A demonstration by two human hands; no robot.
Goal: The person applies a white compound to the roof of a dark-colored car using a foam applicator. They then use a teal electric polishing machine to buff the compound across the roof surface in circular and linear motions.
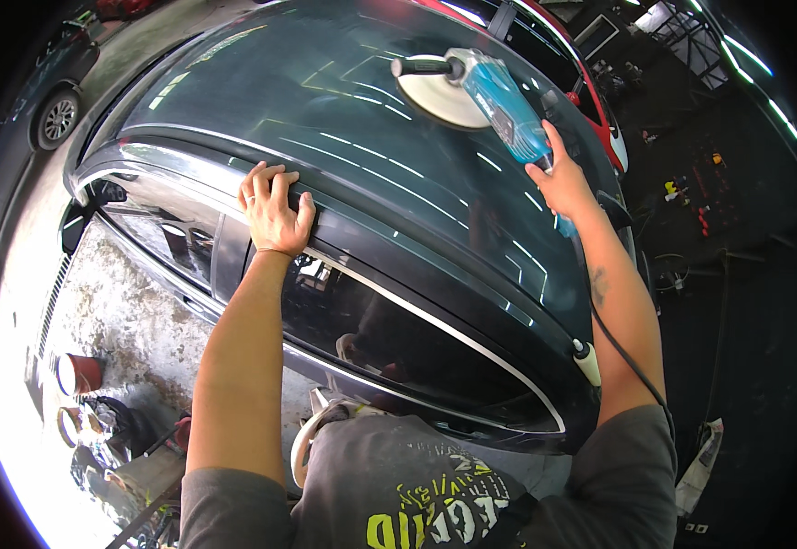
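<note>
My right hand [558, 178] is wrapped round the rear grip of a blue power polisher [504, 102]. A round pale pad [442, 99] on its head rests against the glossy dark car roof [343, 119]; a black side handle [419, 67] sticks out to the left, untouched. My left hand [276, 206] lies on the roof's near edge above the side windows, fingers spread and holding nothing. The polisher's black cord [620, 343] runs down past my right forearm. A small white bottle [587, 362] with a dark top is at the rear of the roof edge, near my right elbow.
The near side window [371, 334] is below my left arm. Buckets [80, 373] and clutter stand on the stained floor at lower left. A grey car [27, 119] is parked far left, a red car [581, 73] beyond the roof. Tools hang on the dark right wall.
</note>
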